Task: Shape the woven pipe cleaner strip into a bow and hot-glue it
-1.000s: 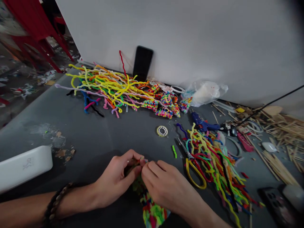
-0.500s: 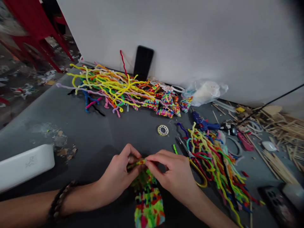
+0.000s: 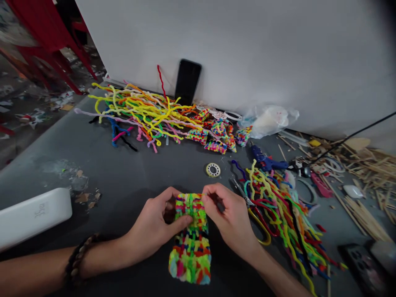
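A long woven strip of multicoloured pipe cleaners hangs between my hands, its face turned toward me. My left hand grips its left side, with the thumb lying across the front and the other fingers behind. At the top right corner, my right hand pinches the edge between thumb and forefinger. Red-and-yellow-handled scissors lie just right of my right hand, partly under loose pipe cleaners.
Behind are a heap of pipe cleaners, small woven pieces, a propped phone and a roll of tape. A blue glue gun and wooden sticks lie right. A white power bank sits left.
The woven strip's upper part, tilted edge-on before, now faces me flat. My left thumb has come onto its front, and my right hand has shifted slightly up and right along the edge.
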A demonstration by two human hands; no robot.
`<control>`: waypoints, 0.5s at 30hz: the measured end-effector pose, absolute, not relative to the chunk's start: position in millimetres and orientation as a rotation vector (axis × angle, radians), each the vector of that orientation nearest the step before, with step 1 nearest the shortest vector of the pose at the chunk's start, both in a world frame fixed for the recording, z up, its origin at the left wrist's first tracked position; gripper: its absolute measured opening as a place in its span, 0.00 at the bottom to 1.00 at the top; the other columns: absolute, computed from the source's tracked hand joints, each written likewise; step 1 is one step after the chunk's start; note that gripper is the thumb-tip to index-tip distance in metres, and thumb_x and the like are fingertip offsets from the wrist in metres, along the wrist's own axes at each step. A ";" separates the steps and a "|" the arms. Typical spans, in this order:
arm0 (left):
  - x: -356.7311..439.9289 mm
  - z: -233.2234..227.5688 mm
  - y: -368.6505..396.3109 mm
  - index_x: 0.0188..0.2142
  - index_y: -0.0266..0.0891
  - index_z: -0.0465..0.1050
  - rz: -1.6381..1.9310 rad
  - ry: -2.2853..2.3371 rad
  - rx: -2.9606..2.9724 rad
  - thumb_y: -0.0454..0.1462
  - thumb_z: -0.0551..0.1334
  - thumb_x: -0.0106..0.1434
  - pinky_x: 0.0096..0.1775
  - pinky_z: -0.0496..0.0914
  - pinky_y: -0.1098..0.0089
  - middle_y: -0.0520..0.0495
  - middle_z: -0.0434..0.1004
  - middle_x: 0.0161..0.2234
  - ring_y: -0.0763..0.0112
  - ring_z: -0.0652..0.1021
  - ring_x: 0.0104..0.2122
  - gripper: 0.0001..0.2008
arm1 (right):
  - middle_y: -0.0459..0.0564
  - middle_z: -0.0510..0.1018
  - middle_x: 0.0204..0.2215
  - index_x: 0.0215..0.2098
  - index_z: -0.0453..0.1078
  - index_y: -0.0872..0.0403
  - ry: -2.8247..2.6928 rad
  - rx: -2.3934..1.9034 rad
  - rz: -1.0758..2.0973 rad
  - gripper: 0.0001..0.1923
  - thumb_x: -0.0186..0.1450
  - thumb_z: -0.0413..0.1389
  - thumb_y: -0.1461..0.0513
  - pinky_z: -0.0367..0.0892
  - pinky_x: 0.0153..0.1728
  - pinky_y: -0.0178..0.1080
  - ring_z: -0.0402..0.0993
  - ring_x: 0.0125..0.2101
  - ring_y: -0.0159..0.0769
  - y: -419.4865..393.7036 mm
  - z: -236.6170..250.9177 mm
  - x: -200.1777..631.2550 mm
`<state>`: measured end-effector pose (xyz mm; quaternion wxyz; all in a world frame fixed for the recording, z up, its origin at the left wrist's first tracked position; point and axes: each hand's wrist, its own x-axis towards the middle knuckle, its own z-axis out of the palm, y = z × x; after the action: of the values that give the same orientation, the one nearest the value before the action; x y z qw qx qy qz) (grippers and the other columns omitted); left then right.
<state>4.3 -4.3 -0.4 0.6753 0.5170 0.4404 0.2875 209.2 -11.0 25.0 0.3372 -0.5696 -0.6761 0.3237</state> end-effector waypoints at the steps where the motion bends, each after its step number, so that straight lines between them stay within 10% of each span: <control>1: 4.4 -0.8 -4.3 0.42 0.41 0.70 0.661 0.997 1.150 0.43 0.70 0.63 0.33 0.75 0.73 0.50 0.84 0.33 0.67 0.83 0.32 0.14 | 0.42 0.76 0.30 0.36 0.70 0.51 -1.735 -1.500 0.870 0.06 0.72 0.55 0.62 0.66 0.31 0.30 0.71 0.28 0.28 -10.5 23.6 210.0; 15: 3.2 -2.9 -4.6 0.37 0.39 0.76 0.662 1.051 1.190 0.39 0.69 0.62 0.31 0.72 0.75 0.52 0.81 0.30 0.70 0.81 0.30 0.07 | 0.43 0.80 0.32 0.39 0.78 0.50 -1.872 -1.440 0.754 0.05 0.71 0.58 0.62 0.69 0.35 0.31 0.76 0.31 0.28 -9.3 29.4 215.8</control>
<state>3.2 -4.6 -2.9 0.6524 0.5245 0.4629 0.2917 215.8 -9.3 29.4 0.3253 -0.5492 -0.7141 0.2875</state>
